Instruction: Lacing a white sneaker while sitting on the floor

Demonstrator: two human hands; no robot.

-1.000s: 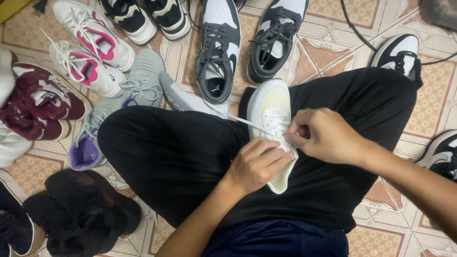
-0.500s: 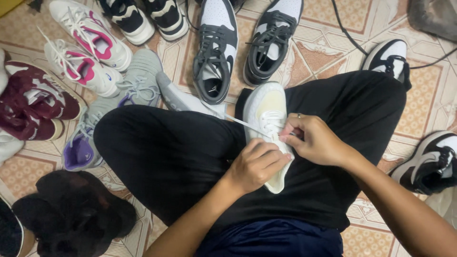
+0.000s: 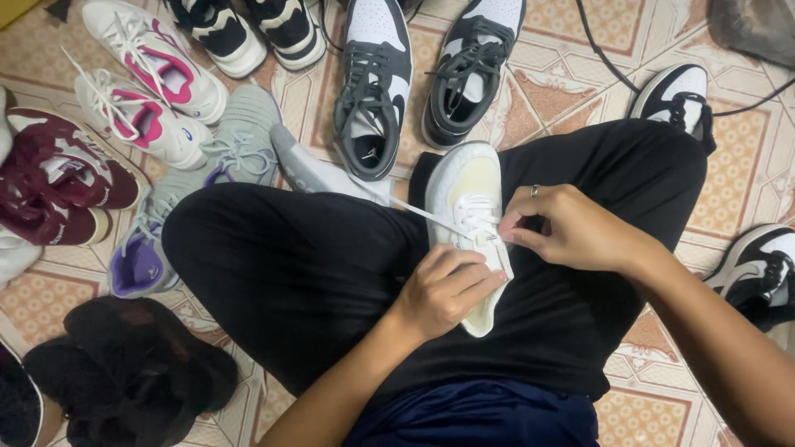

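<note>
A white sneaker (image 3: 466,180) with a cream toe lies on my lap, toe pointing away from me, across black trousers (image 3: 315,265). My left hand (image 3: 445,287) grips the sneaker's side near the heel and steadies it. My right hand (image 3: 571,228), with a ring on one finger, pinches the white shoelace (image 3: 418,212) at the eyelets. One lace end stretches out taut to the left over my thigh.
Many shoes ring me on the patterned tile floor: a grey-and-white pair (image 3: 374,91) ahead, white-and-pink sneakers (image 3: 149,74), maroon ones (image 3: 62,178), a grey-and-purple pair (image 3: 215,165), black-and-white shoes (image 3: 758,273) at right, a black shoe (image 3: 132,372) at lower left. A black cable (image 3: 609,58) runs behind.
My right hand has shifted slightly right and up along the laces, pulling the lace. My left hand stays clamped on the sneaker.
</note>
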